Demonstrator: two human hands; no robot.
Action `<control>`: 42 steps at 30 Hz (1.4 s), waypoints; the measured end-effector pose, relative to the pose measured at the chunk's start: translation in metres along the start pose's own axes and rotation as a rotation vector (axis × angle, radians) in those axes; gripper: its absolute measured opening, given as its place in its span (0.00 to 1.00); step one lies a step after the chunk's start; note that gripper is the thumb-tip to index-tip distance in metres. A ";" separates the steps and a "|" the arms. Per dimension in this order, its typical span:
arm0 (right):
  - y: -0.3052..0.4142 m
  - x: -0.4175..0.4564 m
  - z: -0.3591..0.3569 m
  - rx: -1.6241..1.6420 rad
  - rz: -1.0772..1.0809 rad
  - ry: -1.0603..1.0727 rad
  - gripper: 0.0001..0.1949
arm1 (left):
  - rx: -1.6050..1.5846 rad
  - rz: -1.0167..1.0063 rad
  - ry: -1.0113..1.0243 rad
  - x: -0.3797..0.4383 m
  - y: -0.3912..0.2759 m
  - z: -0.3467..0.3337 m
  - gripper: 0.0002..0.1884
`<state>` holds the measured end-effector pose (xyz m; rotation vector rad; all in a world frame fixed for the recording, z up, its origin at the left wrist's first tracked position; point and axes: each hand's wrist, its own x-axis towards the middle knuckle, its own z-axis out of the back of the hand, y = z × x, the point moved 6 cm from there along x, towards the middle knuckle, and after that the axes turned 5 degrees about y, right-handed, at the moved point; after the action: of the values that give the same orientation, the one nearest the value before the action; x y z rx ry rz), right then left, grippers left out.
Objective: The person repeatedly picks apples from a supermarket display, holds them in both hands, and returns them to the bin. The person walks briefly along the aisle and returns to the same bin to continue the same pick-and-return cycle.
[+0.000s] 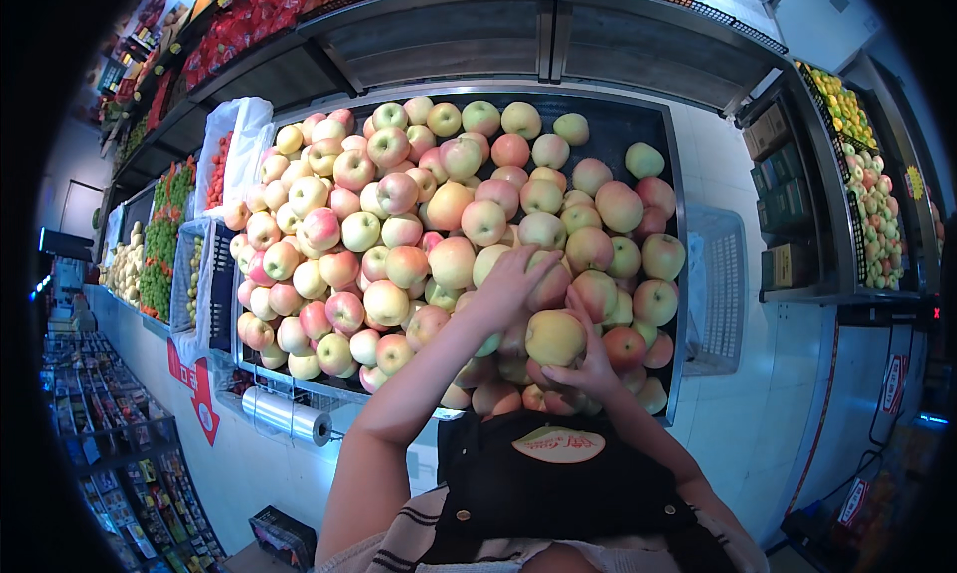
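A wide display bin (677,221) full of yellow-pink apples (385,302) lies before me. In its near right part, my right hand (594,363) cups a yellow apple (555,339) with thumb and fingers around its sides. Just above and to the left, my left hand (512,283) has its fingers curved over a pink-red apple (551,285) among the others. The two hands are close together but apart. Part of the pink-red apple is hidden under the left fingers.
A clear plastic bag roll (285,416) hangs on the bin's near left side. Lined crates (193,289) stand at the left, near green and orange produce (166,240). A pale plastic crate (714,289) sits on the floor at the right. Metal shelving (441,38) runs along the back.
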<state>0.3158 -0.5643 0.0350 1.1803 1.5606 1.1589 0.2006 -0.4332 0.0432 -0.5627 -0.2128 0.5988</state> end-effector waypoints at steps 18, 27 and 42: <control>0.007 -0.028 0.035 0.142 -0.066 -0.092 0.54 | 0.162 0.419 -0.347 0.134 0.175 0.053 0.55; -0.025 -0.074 0.093 0.181 -0.115 -0.339 0.54 | 0.146 0.246 -0.361 0.105 0.165 0.057 0.49; -0.025 -0.081 0.080 0.166 0.003 -0.337 0.47 | -0.015 0.227 -0.197 -0.107 0.030 0.038 0.39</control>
<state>0.4043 -0.6325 -0.0002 1.4060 1.4134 0.7925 0.0866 -0.4585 0.0547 -0.5462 -0.3425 0.8754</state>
